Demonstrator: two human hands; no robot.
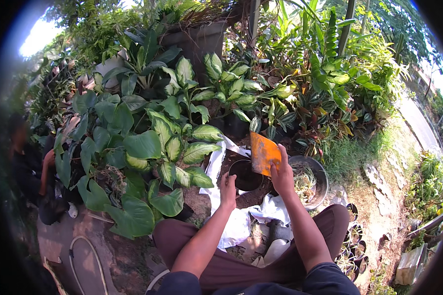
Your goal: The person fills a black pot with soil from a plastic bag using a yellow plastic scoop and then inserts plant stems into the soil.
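Observation:
My right hand [283,176] grips an orange, dirt-stained scoop-like piece [263,153] by its lower right edge, raised above a white sack. Below and left of it stands a round black plant pot [246,176], dark inside. At the pot's left rim is my left hand [228,188], with fingers bent; whether it grips the rim cannot be told. The pot stands among dark soil [253,199] on the spread white sack [216,167]. Close to my right wrist is a wide grey basin [319,180] holding small pale-leaved plants [303,184].
Broad-leaved potted plants [144,143] crowd the left and front. Several small black pots [355,249] stand beside my right knee. A hose [72,254] curves over the ground at lower left. Another person [29,173] in dark clothes sits at far left, a hand near the leaves.

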